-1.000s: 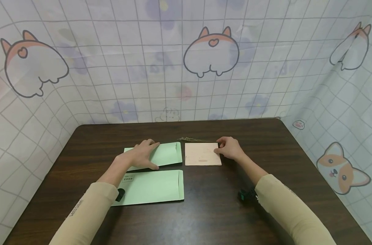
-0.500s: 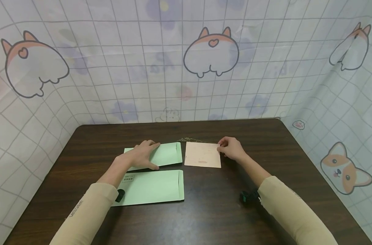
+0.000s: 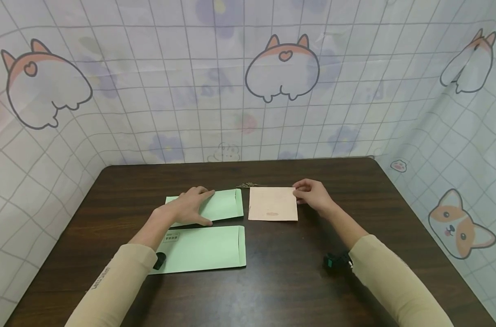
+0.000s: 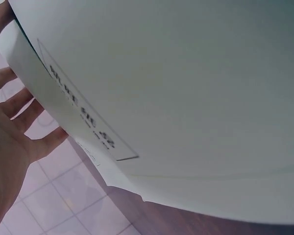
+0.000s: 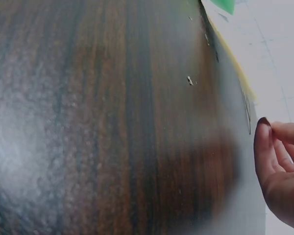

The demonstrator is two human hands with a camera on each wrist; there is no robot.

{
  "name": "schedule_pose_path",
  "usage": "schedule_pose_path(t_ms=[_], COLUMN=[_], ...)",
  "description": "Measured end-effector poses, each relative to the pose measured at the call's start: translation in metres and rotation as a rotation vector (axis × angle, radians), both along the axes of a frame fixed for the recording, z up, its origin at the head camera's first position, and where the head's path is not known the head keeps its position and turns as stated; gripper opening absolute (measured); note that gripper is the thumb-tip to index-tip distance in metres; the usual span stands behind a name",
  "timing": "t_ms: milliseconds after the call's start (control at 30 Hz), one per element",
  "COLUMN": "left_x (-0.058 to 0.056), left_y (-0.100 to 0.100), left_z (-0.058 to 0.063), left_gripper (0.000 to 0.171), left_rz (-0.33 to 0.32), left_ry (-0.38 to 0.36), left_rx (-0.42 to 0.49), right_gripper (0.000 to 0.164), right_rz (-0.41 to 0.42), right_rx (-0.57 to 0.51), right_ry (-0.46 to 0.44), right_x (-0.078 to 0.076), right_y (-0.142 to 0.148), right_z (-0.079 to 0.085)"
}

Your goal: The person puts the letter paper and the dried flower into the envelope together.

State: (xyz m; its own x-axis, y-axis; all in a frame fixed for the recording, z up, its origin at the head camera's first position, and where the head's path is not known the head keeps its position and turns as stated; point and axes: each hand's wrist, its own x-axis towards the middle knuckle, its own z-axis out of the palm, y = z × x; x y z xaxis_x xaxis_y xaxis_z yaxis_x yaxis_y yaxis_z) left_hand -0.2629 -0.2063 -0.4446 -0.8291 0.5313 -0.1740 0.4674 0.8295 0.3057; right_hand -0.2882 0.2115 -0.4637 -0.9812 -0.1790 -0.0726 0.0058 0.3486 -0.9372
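Note:
In the head view, my left hand (image 3: 186, 206) rests with spread fingers on the upper pale green envelope (image 3: 223, 204). A second green envelope (image 3: 204, 250), with a printed box at its upper left, lies nearer, below it. To their right is a flat, squarish piece of peach paper (image 3: 272, 202), with a small oval print near its front edge. My right hand (image 3: 315, 196) pinches this paper by its right edge, close to the far corner. A dried plant sprig (image 3: 245, 185) pokes out behind the paper, mostly hidden. Lettering on an envelope (image 4: 186, 107) fills much of the left wrist view.
A dark wooden table (image 3: 280, 290) carries everything. Black wrist devices, left (image 3: 160, 260) and right (image 3: 335, 260), show by the cuffs. Behind and beside the table hangs a white checked cloth (image 3: 182, 91) printed with dogs. Small bits of debris (image 5: 189, 80) dot the wood in the right wrist view.
My right hand has shifted slightly right and away, bringing the peach paper with it. The paper now covers more of the sprig. My left hand and both envelopes have stayed put.

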Motion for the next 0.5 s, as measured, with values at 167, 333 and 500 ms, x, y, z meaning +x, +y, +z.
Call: schedule_pose_path(t_ms=[167,333,500], left_x=[-0.0004,-0.0003,0.0], left_y=[-0.0014,-0.0014,-0.0006], left_z=[0.0003,0.0003,0.0001], left_gripper=[0.103,0.103,0.103], left_rz=[0.0,-0.005,-0.003], left_ry=[-0.004,0.006,0.009], left_rx=[0.004,0.006,0.004], right_gripper=[0.03,0.032,0.032], right_rz=[-0.031,-0.049,-0.048], right_rx=[-0.055,-0.108,-0.14], right_ry=[-0.026,-0.031,-0.016], right_x=[-0.0026,-0.0058,-0.0082], right_y=[0.0011,-0.0011,-0.0087], right_z=[0.001,0.0017,0.0009])
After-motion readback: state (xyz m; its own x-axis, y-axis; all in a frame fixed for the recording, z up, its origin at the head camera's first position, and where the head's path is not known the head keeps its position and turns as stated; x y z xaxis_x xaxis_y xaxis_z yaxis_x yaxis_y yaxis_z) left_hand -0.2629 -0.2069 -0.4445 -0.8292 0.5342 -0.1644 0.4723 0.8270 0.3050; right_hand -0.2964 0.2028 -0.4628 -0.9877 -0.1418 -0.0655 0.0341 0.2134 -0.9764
